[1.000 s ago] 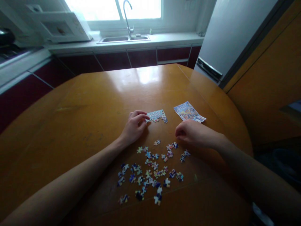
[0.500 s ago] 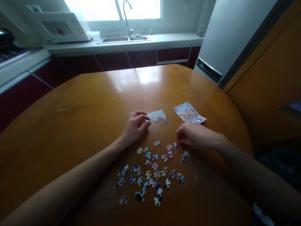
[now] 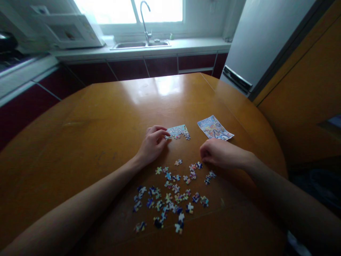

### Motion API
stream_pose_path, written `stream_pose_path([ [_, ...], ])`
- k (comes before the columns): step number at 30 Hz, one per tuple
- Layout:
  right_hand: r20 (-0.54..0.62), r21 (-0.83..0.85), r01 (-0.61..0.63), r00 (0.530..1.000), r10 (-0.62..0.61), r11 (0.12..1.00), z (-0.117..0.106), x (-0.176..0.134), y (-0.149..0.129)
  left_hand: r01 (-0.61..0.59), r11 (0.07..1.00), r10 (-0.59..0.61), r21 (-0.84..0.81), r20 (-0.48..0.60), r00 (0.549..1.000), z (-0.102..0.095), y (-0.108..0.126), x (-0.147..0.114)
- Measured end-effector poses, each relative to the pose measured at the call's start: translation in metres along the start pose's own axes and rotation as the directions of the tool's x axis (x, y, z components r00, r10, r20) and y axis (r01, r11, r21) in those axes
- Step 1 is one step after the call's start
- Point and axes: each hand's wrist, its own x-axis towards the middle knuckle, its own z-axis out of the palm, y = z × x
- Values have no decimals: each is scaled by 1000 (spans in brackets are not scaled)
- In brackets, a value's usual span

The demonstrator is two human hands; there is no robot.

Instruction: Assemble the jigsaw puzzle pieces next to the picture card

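Observation:
A partly joined jigsaw puzzle [image 3: 178, 131], pale blue with white lettering, lies flat on the wooden table. My left hand [image 3: 155, 141] rests at its left edge, fingers slightly bent and apart, the fingertips touching the puzzle. Loose jigsaw pieces [image 3: 175, 188] in many colours are scattered nearer to me. Just beyond their right side, my right hand [image 3: 217, 152] is curled closed on the table, close to a dark blue and white piece [image 3: 199, 165]. Whether anything is inside its fingers is hidden. A printed picture sheet [image 3: 214, 128] lies behind the right hand.
The large wooden table [image 3: 128, 103] has angled corners at its far side. Behind it runs a counter with a sink [image 3: 130, 45], a tap [image 3: 145, 21] and a white microwave [image 3: 70, 32]. A fridge [image 3: 262, 39] stands at the right.

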Motion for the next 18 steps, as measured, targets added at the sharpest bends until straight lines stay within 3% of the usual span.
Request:
stream_pose_path([
  [11, -5, -6, -21, 1000, 21, 1000, 0, 0, -3, -10, 1000, 10, 12, 13, 1000, 0, 0, -1],
  [18, 15, 1, -24, 1000, 24, 1000, -2, -1, -3, -82, 982, 61, 170, 123, 990, 0, 3, -6],
])
